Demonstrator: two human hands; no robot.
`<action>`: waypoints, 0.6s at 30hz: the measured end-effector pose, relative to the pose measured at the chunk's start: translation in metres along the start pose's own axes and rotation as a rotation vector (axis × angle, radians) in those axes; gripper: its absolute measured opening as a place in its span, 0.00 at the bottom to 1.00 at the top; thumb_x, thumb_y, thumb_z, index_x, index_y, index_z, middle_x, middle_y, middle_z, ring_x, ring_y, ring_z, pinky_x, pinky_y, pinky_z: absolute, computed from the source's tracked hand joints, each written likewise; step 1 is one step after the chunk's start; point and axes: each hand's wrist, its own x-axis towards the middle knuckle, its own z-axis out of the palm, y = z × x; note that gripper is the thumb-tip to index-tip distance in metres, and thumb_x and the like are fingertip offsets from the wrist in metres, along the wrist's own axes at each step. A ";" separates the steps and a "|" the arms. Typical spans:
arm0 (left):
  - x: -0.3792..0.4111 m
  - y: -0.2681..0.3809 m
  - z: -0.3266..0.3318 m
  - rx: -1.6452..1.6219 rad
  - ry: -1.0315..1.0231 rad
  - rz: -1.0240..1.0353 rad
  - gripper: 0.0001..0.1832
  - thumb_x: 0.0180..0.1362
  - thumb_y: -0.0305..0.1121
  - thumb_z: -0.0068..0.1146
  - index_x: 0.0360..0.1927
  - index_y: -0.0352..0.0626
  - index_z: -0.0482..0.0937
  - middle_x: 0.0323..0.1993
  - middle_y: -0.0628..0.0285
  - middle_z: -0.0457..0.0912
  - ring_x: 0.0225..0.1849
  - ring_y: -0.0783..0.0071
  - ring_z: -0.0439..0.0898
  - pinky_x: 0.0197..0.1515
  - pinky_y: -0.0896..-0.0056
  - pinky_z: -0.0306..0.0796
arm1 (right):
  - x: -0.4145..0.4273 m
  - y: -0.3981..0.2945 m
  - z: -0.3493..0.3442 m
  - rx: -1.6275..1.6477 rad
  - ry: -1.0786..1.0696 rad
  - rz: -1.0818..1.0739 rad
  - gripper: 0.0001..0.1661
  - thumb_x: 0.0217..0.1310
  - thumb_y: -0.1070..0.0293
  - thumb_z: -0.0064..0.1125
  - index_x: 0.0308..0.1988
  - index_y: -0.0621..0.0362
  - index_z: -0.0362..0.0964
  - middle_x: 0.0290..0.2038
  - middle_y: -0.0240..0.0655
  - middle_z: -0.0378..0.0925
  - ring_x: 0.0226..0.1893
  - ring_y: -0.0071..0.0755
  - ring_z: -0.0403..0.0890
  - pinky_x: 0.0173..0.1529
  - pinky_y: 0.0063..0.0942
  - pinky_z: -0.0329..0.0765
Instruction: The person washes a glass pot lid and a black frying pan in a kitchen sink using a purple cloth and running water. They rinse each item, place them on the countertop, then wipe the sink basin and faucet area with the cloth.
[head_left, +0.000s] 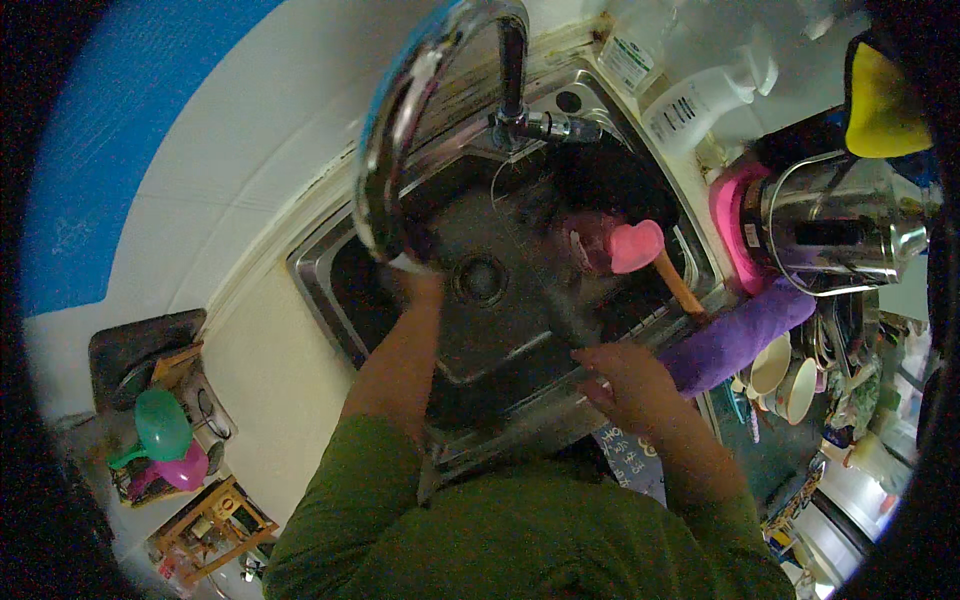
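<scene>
A chrome gooseneck faucet (401, 142) arches over a dark steel sink (480, 337) with a round drain. My left hand (420, 289) is under the faucet's spout, partly hidden by it; whether it holds anything cannot be told. Over the sink's front edge, my right hand (619, 375) has its fingers bent around the end of a blurred, thin, dark utensil (574, 322) that points into the basin. A pink heart-shaped piece (636, 246) and a wooden handle (679, 283) lie at the basin's right side.
A purple rolled cloth (739, 337) lies right of the sink. Beyond it stand a steel kettle (832, 225), a pink ring-shaped item (733, 229), a white spray bottle (697, 105) and cups (801, 390). Green (163, 424) and pink balloon-like items (184, 466) are at far left.
</scene>
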 end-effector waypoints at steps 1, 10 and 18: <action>0.001 0.000 0.008 0.068 0.023 0.092 0.24 0.52 0.32 0.51 0.54 0.40 0.68 0.51 0.50 0.71 0.51 0.54 0.70 0.52 0.53 0.64 | 0.001 -0.002 -0.001 0.001 -0.031 -0.007 0.22 0.48 0.67 0.62 0.46 0.56 0.71 0.37 0.41 0.77 0.37 0.49 0.78 0.42 0.40 0.74; -0.060 0.056 0.166 -0.153 -0.502 0.426 0.21 0.50 0.33 0.53 0.50 0.44 0.74 0.48 0.55 0.75 0.47 0.60 0.73 0.51 0.61 0.67 | -0.002 0.017 0.013 0.073 0.069 -0.179 0.24 0.51 0.64 0.58 0.49 0.57 0.69 0.38 0.43 0.76 0.40 0.49 0.76 0.44 0.43 0.73; -0.031 0.064 0.129 -0.188 -0.478 0.415 0.20 0.51 0.33 0.54 0.50 0.44 0.74 0.47 0.56 0.75 0.47 0.60 0.74 0.50 0.61 0.68 | 0.002 0.027 0.009 0.159 0.129 -0.162 0.24 0.46 0.68 0.63 0.48 0.53 0.71 0.38 0.40 0.77 0.39 0.46 0.77 0.43 0.39 0.73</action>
